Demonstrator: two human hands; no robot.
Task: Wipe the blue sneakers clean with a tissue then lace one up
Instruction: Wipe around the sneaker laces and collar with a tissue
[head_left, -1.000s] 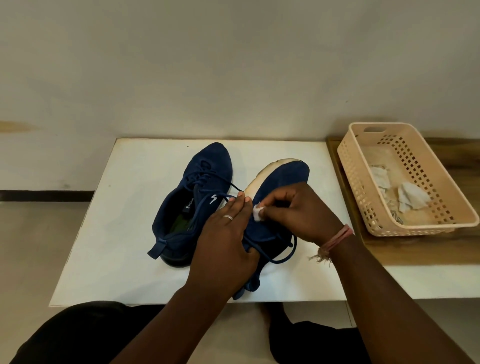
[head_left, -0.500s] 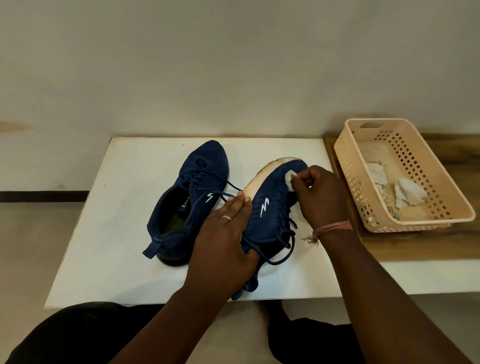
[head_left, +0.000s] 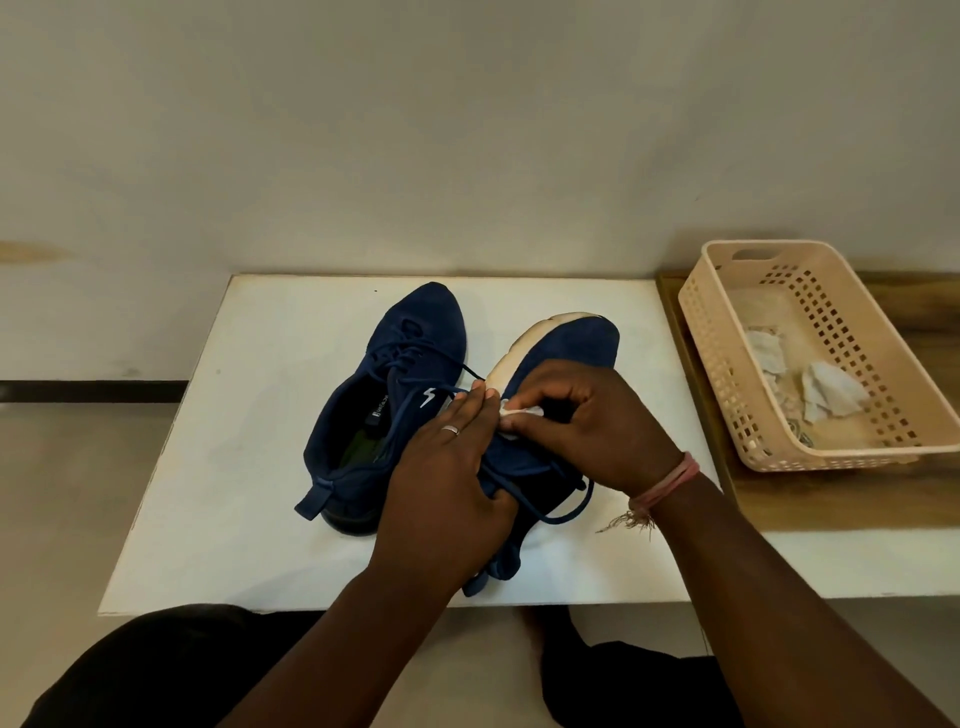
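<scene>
The white table (head_left: 249, 467) has free room at its left; the basket (head_left: 727, 364) stands right. The right sneaker (head_left: 571, 343) lies tilted under the left hand (head_left: 441, 483), which grips it. The right hand (head_left: 587, 421) has moved back from the toe, pinching the tissue (head_left: 519, 413).

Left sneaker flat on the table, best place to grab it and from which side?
Judging by pose: the left sneaker sits upright, heel toward the person, collar open. Come from the near side; fingers over the heel collar by the pull tab, thumb inside the opening. The toe is rounded and offers less purchase.
</scene>
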